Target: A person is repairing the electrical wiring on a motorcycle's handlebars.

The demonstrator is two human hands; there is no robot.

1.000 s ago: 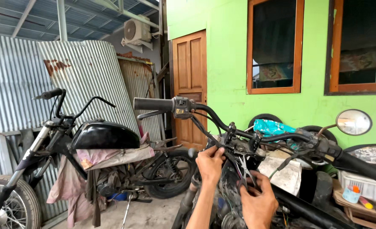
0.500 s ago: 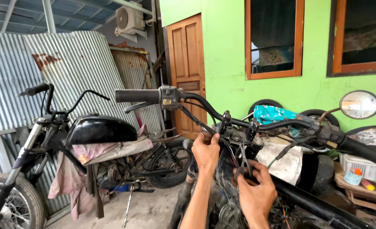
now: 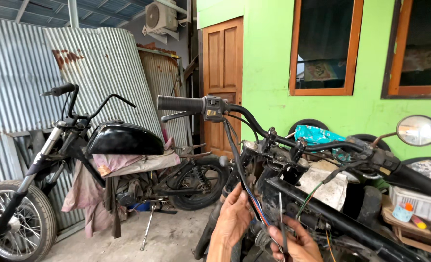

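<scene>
Our left hand grips the wire bundle running up toward the handlebar; right hand fingers pinch its lower strands, nearer us.

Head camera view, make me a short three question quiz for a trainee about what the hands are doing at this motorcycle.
1. True or false: the left hand grips the handlebar grip.
2. Which thing do both hands hold? A) round mirror B) wire bundle C) black fuel tank
3. Fill in: the second motorcycle leans in front of a corrugated ____ wall.

Key
1. False: it holds the wires below the handlebar.
2. B; the right hand pinches them lower down.
3. Metal.
</scene>
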